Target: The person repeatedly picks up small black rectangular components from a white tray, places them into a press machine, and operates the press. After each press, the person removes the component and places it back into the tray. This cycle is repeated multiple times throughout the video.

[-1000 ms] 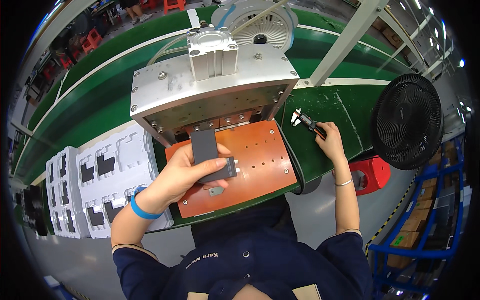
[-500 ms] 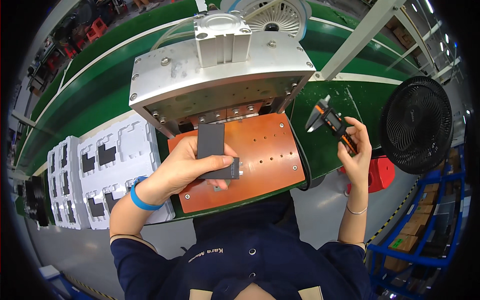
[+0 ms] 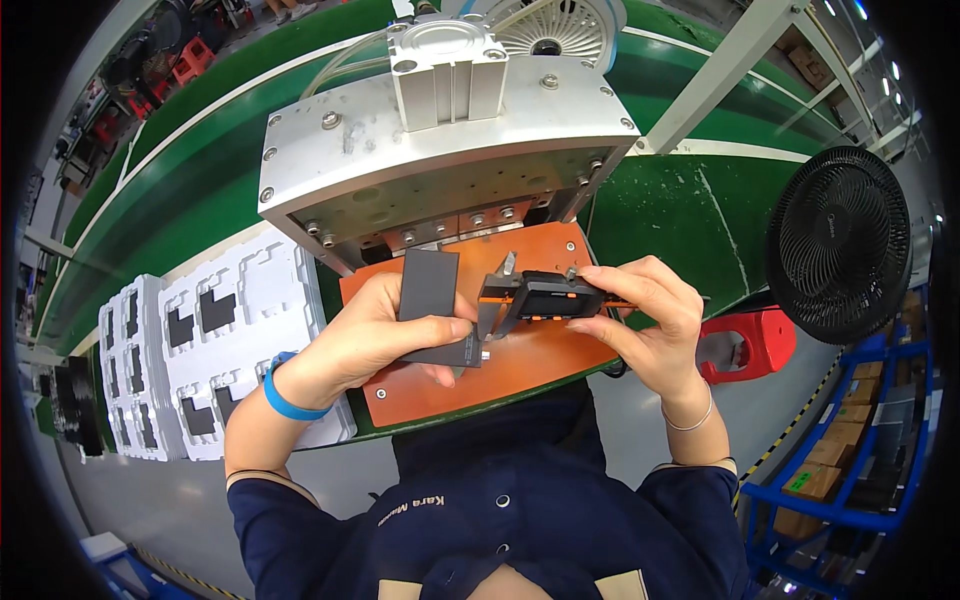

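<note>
My left hand (image 3: pixel 375 335) grips a flat, black L-shaped battery pack (image 3: pixel 430 285), thumb across its lower part. The pack is held above the orange plate (image 3: pixel 450 393) of the press. In my right hand (image 3: pixel 650 315) is a digital caliper (image 3: pixel 552 298), its body turned sideways and its metal jaws pointing at the pack. My thumb and index finger pinch the caliper's body. The jaws are just right of the pack; whether they touch it I cannot tell. Behind both hands stands the silver metal press (image 3: pixel 450 165) with a square cylinder on top.
To the left, stacked white plastic trays (image 3: pixel 240 290) hold several black L-shaped pieces. A black fan (image 3: pixel 838 245) stands at the right, near a red stool (image 3: pixel 750 345). A green work surface (image 3: pixel 690 215) runs behind. Blue shelving (image 3: pixel 840 490) with cartons is at the lower right.
My right hand has brought the caliper leftward from beside the press to next to the pack and turned it sideways. My left hand still holds the pack, barely shifted.
</note>
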The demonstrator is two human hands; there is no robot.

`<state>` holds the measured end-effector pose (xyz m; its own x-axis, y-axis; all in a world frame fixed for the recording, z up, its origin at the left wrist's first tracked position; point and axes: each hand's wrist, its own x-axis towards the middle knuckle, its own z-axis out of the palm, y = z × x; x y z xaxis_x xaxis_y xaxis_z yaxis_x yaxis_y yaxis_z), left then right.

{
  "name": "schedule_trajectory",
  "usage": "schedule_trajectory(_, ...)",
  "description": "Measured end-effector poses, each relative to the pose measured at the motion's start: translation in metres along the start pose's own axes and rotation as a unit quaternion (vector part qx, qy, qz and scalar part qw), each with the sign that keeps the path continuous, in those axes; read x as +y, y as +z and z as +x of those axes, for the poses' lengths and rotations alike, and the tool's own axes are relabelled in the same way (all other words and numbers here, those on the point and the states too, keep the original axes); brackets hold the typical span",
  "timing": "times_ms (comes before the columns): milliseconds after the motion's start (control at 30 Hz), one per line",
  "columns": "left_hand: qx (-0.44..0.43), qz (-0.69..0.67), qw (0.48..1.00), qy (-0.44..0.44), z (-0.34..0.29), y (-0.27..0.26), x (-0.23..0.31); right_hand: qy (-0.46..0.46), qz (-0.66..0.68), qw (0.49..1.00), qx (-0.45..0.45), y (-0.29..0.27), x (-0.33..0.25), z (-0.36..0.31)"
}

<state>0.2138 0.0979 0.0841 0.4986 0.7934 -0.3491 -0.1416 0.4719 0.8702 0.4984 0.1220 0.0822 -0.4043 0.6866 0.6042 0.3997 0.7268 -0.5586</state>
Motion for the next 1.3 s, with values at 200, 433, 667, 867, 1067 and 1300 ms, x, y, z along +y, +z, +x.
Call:
schedule_trajectory(200, 0.011, -0.008, 1.0, 0.008, -0.0011, 0.0018, 0.0014, -0.011, 0.003, 1.0, 0.016, 0.0038, 0.001, 0.0009)
schedule_trajectory(433, 0.009, -0.006, 1.0, 0.005, -0.0002, -0.0007, 0.0004, -0.025, -0.02, 0.999, 0.025, 0.0046, 0.0009, 0.0006)
schedule_trajectory(667, 0.007, -0.007, 1.0, 0.014, 0.0003, 0.0002, 0.0016, -0.029, -0.017, 0.999, 0.032, 0.006, 0.0023, -0.0004)
schedule_trajectory(867, 0.01, 0.006, 1.0, 0.01, 0.0005, -0.001, -0.0009, -0.023, -0.019, 0.999, 0.042, 0.0054, 0.0006, 0.0006)
schedule_trajectory(1067, 0.006, -0.003, 1.0, 0.019, -0.0004, 0.0006, 0.0002, -0.039, -0.013, 0.998, 0.039, 0.0009, -0.0018, -0.0011)
schedule_trajectory(1300, 0.022, -0.002, 1.0, 0.022, 0.0017, -0.0013, -0.0044, -0.034, -0.001, 0.999, 0.018, 0.0041, -0.0019, -0.0051)
